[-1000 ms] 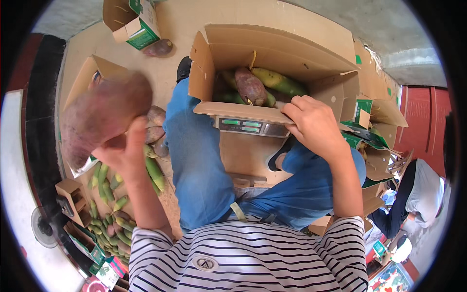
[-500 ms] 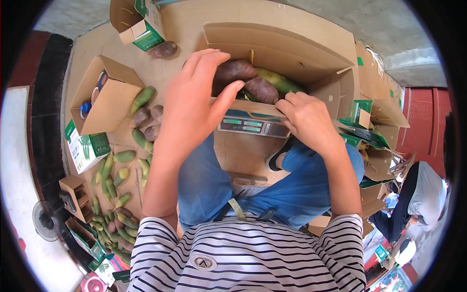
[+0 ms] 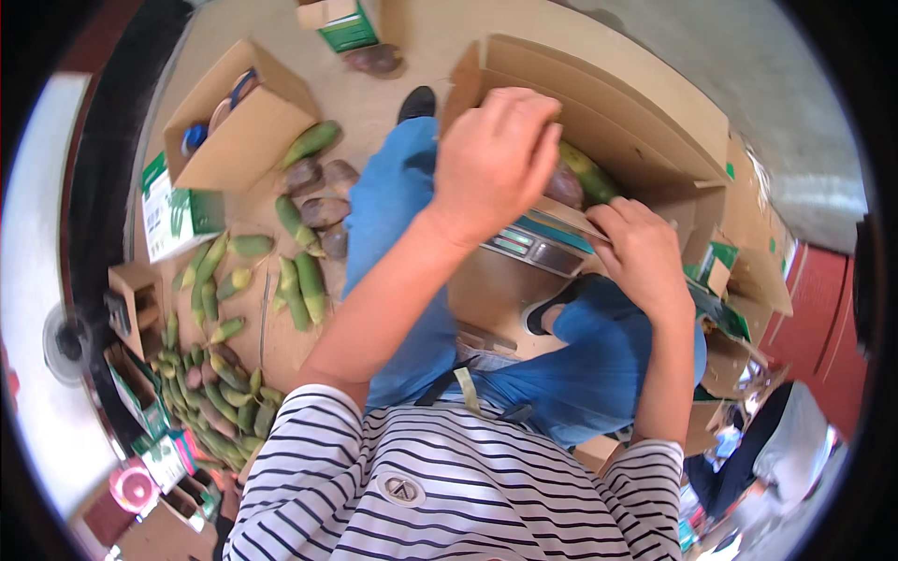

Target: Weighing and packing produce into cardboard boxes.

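A long open cardboard box (image 3: pixel 645 140) sits on a digital scale (image 3: pixel 533 251) in front of me. Inside it, a purple-brown root vegetable (image 3: pixel 564 185) lies beside a green one (image 3: pixel 587 176), both like stout radishes. My left hand (image 3: pixel 500 159) is over the left part of the box, fingers bent and closed. Whatever it may grip is hidden, and it covers part of the contents. My right hand (image 3: pixel 641 245) pinches the box's near rim towards its right end.
Green radish-like vegetables (image 3: pixel 304 285) and purple-brown ones (image 3: pixel 325 212) lie on the floor at left, by a larger pile (image 3: pixel 220 397). Other cartons stand at far left (image 3: pixel 245 131), at the back (image 3: pixel 346 26) and right (image 3: pixel 762 280). Another person (image 3: pixel 786 449) bends at lower right.
My left hand went from spread fingers beside the box to a closed shape over it. My right hand stays on the near rim. The view has shifted, so the box appears farther right.
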The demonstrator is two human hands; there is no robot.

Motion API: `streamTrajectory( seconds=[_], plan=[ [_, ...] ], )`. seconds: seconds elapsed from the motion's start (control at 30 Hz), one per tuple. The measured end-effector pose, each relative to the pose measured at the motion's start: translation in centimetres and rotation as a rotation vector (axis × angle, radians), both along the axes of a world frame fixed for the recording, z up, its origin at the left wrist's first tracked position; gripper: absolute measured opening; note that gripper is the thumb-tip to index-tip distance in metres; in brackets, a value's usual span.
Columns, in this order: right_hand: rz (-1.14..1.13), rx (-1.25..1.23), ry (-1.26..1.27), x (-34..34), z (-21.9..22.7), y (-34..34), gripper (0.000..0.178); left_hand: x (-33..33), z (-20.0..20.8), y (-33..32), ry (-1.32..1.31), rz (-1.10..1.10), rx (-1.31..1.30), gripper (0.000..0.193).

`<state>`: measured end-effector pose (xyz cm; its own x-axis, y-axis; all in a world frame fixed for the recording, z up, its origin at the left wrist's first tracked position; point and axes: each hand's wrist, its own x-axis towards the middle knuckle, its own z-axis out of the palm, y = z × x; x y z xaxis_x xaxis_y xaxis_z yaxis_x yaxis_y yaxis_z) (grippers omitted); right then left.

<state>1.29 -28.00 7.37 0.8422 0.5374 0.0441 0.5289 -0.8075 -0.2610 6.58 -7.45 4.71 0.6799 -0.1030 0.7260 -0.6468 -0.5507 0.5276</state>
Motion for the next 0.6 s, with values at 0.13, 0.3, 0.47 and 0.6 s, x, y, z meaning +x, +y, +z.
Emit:
streamTrajectory(
  seconds=[0.13,0.3,0.47,0.6],
  plan=[
    [-0.086,0.021,0.072,0.0,1.3,-0.4,0.020,-0.4,-0.1,-0.8,-0.189,0.038,-0.070,0.029],
    [-0.135,0.036,0.063,0.2,1.5,-0.3,0.020,-1.5,-0.9,-1.8,-0.189,-0.076,-0.072,0.030],
    [-0.122,-0.004,0.054,0.3,1.3,-0.4,0.017,-1.3,-1.0,-2.3,-0.202,-0.070,-0.100,0.030],
    [-0.110,-0.001,0.038,0.3,1.3,-0.3,0.016,-1.3,-1.0,-2.2,-0.194,-0.054,-0.090,0.031]
  ],
)
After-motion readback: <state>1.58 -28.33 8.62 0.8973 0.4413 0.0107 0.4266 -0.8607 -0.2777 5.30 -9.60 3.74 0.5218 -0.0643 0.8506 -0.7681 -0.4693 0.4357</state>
